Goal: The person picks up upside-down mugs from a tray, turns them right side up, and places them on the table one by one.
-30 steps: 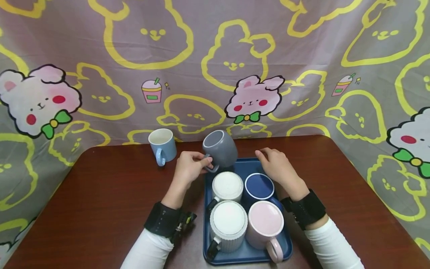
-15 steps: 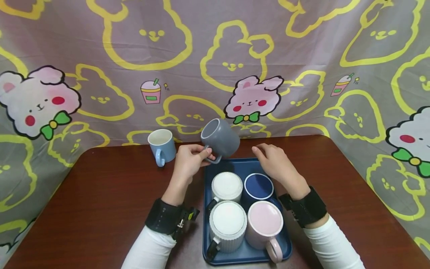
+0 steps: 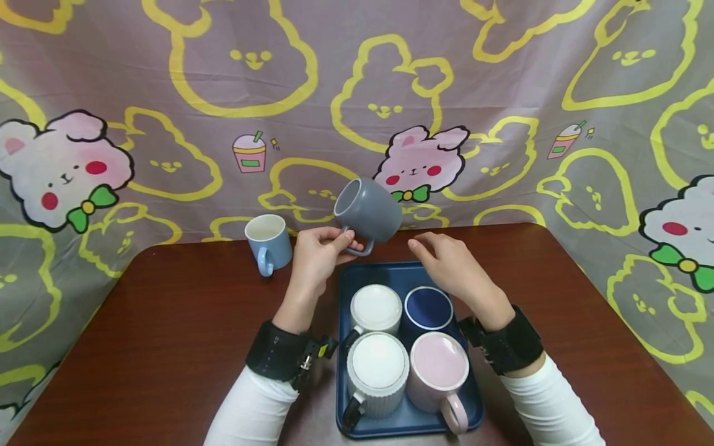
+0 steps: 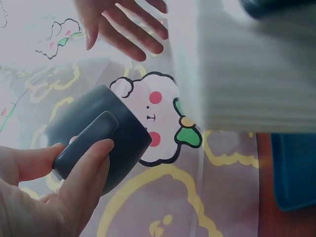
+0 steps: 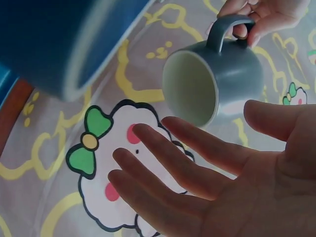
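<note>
My left hand (image 3: 317, 253) pinches the handle of a grey mug (image 3: 370, 209) between thumb and fingers. The mug hangs tilted in the air above the far end of the blue tray (image 3: 357, 274), its mouth turned up to the left. In the right wrist view the inside of the mug (image 5: 190, 89) looks pale. To the right, apart from the mug, my right hand (image 3: 454, 265) hovers with fingers extended and nothing in its grasp. Both wrist views show that gap, with the right hand's fingers (image 4: 131, 29) spread loosely.
On the tray, upside down, are a white mug (image 3: 376, 308), a ribbed white mug (image 3: 377, 368), a navy mug (image 3: 428, 308) and a pink mug (image 3: 439, 365). An upright light blue mug (image 3: 269, 241) stands on the brown table (image 3: 184, 322). A patterned cloth (image 3: 301, 136) hangs behind.
The left hand has lifted the grey mug upward, slightly rightward, away from the tray. My right hand has moved a little left and up, toward the mug.
</note>
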`<state>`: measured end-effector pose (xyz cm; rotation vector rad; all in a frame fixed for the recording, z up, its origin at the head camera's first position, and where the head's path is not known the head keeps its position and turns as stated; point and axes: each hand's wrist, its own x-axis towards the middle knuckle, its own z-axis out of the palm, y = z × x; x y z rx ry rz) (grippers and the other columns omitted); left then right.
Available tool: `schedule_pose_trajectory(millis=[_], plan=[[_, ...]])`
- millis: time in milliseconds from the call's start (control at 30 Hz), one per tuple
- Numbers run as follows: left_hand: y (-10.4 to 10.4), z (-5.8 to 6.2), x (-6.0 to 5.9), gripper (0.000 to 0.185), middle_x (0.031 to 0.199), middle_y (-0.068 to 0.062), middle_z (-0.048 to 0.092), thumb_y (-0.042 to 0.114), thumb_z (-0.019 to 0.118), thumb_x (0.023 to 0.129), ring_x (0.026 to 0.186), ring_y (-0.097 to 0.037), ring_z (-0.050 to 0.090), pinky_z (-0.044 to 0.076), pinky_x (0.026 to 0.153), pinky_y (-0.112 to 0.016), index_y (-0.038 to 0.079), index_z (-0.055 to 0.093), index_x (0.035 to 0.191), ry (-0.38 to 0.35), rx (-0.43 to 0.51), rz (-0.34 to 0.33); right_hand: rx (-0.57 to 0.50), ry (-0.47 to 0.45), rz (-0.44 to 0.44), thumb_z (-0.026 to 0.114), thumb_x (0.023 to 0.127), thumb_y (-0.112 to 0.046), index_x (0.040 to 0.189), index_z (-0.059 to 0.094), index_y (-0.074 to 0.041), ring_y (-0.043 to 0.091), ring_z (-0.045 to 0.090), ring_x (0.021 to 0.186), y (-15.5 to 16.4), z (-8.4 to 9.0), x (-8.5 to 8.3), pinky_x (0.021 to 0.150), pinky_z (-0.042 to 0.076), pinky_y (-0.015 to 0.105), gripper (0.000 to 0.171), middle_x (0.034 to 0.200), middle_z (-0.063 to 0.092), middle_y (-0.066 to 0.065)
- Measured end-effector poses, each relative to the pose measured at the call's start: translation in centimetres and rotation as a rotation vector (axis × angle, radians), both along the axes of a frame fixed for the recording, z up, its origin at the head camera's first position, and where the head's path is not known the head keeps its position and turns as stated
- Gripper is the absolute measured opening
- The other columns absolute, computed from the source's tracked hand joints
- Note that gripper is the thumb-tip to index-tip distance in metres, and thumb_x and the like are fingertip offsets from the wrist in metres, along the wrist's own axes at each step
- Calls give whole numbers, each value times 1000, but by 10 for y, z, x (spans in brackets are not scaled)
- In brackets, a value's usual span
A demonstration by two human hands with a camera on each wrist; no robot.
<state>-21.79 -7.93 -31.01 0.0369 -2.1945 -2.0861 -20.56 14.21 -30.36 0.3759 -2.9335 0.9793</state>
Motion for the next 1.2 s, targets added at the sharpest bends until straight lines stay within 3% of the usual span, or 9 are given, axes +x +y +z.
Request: schedule_pose_trajectory(millis=[467,967,1200], plan=[[15,21,5,22,83,-18,70,8,63,90,72,-15,70,57,74,-35,-12,67,99,116,137,2,-38,62,6,48,98,-38,133,53,-7,30,58,116,-8,18,11,96,48,47,47,128,60,13],[30,25,9,23,78,-12,70,5,62,90,74,-17,71,57,73,-36,-16,65,99,149,280,9,-93,103,23,49,98,-36,128,59,-7,25,63,97,-25,24,17,85,53,42,43,114,67,11],[34,26,10,23,69,-2,67,4,61,91,72,-16,71,57,74,-34,-17,63,97,150,348,-5,-118,131,15,50,98,-35,124,61,-6,23,60,80,-33,25,17,69,52,34,40,89,67,10]])
